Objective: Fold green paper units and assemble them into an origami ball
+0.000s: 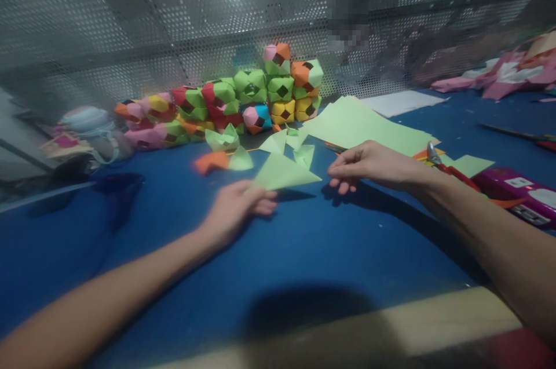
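Note:
My left hand (237,209) grips the near corner of a light green folded paper triangle (284,173) lying on the blue table top (304,241). My right hand (369,166) rests just right of that triangle, fingers curled loosely together and pointing left, with nothing visible in them. More folded green pieces (278,142) and an orange piece (208,161) lie just beyond the triangle. A stack of flat green sheets (360,123) sits behind my right hand.
Many coloured folded paper cubes (252,94) are piled against a perforated metal screen (130,27) at the back. Red-handled scissors (447,167) and a magenta case (516,192) lie at right. Pink paper scraps (508,76) lie far right. A person sits behind the screen.

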{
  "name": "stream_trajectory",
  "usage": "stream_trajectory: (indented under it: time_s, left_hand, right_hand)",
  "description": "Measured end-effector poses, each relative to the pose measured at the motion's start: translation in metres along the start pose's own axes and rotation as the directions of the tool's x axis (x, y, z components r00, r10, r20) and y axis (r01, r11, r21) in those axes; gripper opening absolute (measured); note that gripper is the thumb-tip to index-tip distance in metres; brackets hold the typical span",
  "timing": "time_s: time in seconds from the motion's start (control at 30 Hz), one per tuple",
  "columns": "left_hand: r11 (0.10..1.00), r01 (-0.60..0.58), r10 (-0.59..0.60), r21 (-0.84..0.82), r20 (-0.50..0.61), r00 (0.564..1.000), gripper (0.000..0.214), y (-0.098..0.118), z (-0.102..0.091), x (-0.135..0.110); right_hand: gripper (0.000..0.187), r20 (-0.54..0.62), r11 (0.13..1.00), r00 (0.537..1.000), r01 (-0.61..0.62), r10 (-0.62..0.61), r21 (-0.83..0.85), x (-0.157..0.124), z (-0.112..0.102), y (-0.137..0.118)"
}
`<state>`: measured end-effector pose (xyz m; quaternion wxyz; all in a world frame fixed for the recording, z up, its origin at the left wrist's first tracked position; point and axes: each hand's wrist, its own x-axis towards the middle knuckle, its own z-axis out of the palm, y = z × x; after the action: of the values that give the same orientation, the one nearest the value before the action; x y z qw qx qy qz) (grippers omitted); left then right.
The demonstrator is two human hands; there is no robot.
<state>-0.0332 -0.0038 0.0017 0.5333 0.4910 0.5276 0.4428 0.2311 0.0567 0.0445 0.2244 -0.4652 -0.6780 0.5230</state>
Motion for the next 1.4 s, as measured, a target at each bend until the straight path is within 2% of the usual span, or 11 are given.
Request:
stream_trajectory:
  time_s: [0.07,0.17,0.3,0.4,0.53,0.73,0.9,1.1,1.27,1.4]
  left_hand:
    - [1.0,-0.001,0.001,-0.004,-0.009,1.0,0.026,-0.001,-0.001,0.001]
    - [1.0,-0.001,0.001,0.013,0.02,1.0,0.027,0.001,0.004,-0.001]
    - [0.997,-0.022,0.018,0.08,0.056,0.998,0.029,0.004,0.012,-0.007]
    - [0.994,-0.031,0.023,0.102,0.08,0.997,0.029,0.004,0.013,-0.01]
    - [0.994,-0.023,0.017,0.103,0.057,0.998,0.027,0.003,0.011,-0.009]
    - [0.998,-0.035,0.032,0.047,0.072,0.997,0.031,0.005,0.013,-0.008]
    - [0.971,-0.051,0.042,0.234,0.045,0.998,0.034,0.007,0.014,-0.008]
    - [0.91,-0.109,0.108,0.401,0.026,0.994,0.034,0.005,0.014,-0.008]
    - [0.891,-0.167,0.163,0.422,0.046,0.985,0.035,0.009,0.018,-0.009]
    - [0.891,-0.135,0.131,0.434,0.039,0.991,0.034,0.013,0.02,-0.01]
  right_hand:
    - [0.037,-0.086,0.997,0.994,0.074,-0.073,0.012,0.001,0.0,0.0]
    - [0.038,-0.151,0.988,0.977,0.154,-0.152,-0.002,0.003,0.017,-0.002]
    - [0.037,-0.079,0.99,0.989,0.12,-0.125,-0.072,0.003,0.051,-0.005]
    - [0.028,-0.08,0.993,0.992,0.095,-0.1,-0.067,0.001,0.063,-0.006]
    - [0.023,-0.104,0.995,0.99,0.088,-0.093,-0.045,0.0,0.057,-0.004]
    - [0.016,-0.069,0.992,0.99,0.121,-0.122,-0.021,0.002,0.053,-0.001]
    - [0.016,-0.054,0.996,0.995,0.08,-0.081,-0.026,0.0,0.059,-0.004]
    - [0.023,-0.063,0.979,0.983,0.166,-0.174,-0.117,-0.001,0.065,-0.005]
    - [0.019,-0.078,0.984,0.982,0.164,-0.169,-0.071,-0.004,0.073,-0.007]
    - [0.014,-0.09,0.98,0.979,0.175,-0.183,-0.095,-0.006,0.078,-0.009]
